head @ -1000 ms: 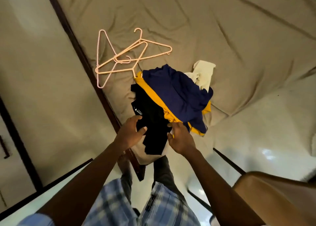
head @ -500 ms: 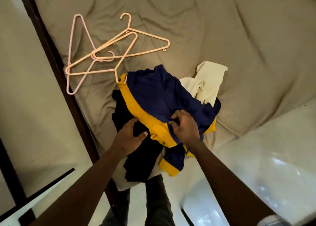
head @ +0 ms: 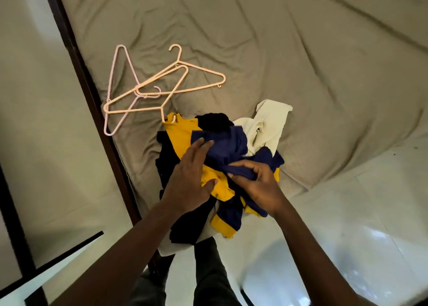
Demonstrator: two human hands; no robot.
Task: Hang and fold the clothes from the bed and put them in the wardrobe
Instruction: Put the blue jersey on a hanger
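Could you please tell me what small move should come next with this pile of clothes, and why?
Probably lift the navy-and-yellow garment up and clear of the pile. The right hand pinches its navy fabric, the left hand rests flat on it, and it lies crumpled over the black garment and against the cream garment.

- Bed sheet: matt khaki cloth, creased.
- Hangers: smooth pale pink plastic.
- Navy-and-yellow garment: soft matt cloth.
- Cream garment: matt cloth.
- Bed frame: dark wood.
- Floor: glossy tile.
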